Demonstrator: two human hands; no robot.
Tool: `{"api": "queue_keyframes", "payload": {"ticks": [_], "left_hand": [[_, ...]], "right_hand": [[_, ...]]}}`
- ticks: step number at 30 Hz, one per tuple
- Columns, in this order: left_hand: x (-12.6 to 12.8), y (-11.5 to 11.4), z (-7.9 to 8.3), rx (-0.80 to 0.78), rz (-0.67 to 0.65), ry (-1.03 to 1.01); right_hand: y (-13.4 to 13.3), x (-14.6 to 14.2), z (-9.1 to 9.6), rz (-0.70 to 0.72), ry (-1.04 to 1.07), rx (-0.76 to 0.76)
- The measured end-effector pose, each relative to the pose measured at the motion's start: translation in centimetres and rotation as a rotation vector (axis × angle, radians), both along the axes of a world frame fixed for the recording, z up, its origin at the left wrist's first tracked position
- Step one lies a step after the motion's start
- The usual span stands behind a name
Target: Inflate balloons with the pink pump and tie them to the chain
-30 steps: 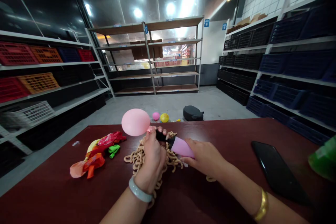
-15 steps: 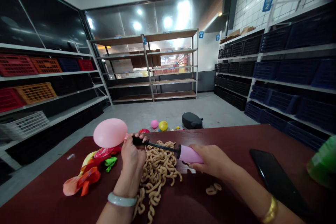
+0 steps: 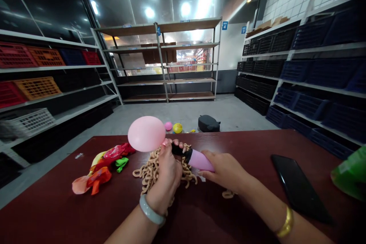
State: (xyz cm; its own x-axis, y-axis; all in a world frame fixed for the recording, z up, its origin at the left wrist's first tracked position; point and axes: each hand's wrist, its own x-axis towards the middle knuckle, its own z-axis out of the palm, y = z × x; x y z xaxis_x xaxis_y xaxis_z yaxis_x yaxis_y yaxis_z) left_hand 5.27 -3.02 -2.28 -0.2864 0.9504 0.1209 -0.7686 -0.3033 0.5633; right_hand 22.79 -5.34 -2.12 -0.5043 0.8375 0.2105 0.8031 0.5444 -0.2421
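Observation:
My left hand [image 3: 169,167] is closed round the black end of a balloon pump [image 3: 200,160], pinching the neck of a pink balloon [image 3: 146,134] there. The balloon is partly filled and sticks out to the left. My right hand [image 3: 225,169] is wrapped round the pump's pink barrel, and the black rod between the two parts is no longer visible. Beneath my left hand lies a heap of tan, twisted, ring-like pieces [image 3: 147,175], partly hidden by the hand and forearm. Limp balloons [image 3: 100,177] in red, orange and yellow lie to the left, with a green one [image 3: 121,163] beside them.
On the dark red table [image 3: 234,217], a black phone-like slab [image 3: 299,187] and a green object [image 3: 350,173] lie to the right. Beyond it, inflated balloons [image 3: 177,128] and a dark grey bag-like object [image 3: 209,123] rest on the floor. Shelves with crates [image 3: 38,87] line the sides.
My left hand has moved right with the balloon, bringing the pump's two parts together so the rod has slid in. The right hand keeps its hold. The view has shifted slightly.

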Motion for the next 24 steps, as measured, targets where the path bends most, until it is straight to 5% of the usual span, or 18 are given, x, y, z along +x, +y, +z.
{"api": "queue_keyframes", "payload": {"ticks": [13,18,24], "left_hand": [[-8.0,2.8,2.6,0.067,0.135,-0.023],[-7.1,2.9,1.7,0.061,0.153,-0.049],[-3.0,1.9,0.1,0.063,0.079,-0.033]], "right_hand": [[1.8,3.2,0.8,0.025,0.027,-0.02],[1.8,3.7,0.5,0.012,-0.01,0.006],[1.4,2.4,-0.1,0.025,-0.057,0.025]]}}
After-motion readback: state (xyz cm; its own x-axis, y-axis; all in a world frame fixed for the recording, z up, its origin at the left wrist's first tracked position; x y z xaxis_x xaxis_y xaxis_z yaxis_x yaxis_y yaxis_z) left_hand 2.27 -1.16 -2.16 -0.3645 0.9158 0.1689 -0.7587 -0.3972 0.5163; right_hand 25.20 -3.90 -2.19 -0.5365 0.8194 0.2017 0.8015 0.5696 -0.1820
